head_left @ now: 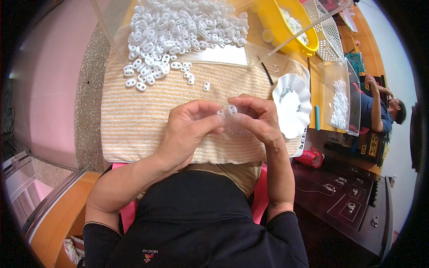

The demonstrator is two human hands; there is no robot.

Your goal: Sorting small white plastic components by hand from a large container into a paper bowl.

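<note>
Over the striped towel [134, 120], my two hands face each other, fingertips a small gap apart. My left hand [187, 125] pinches a small white plastic piece [220, 112], partly covered by the thumb and fingers. Between the thumb and fingers of my right hand [261, 118] is a white oval piece with two holes [232, 109]. Just under the hands lie more small white bits [237, 130], mostly hidden. One loose small white piece [206, 86] rests on the towel beyond the hands, with a few others farther left.
A large heap of white two-hole pieces [178, 31] covers the far left. At far right stands a yellow basin [308, 44] holding white pieces. A white scalloped dish [292, 118] sits right of my hands, near a clear bin [328, 94]. Another person [375, 102] is beyond, at right.
</note>
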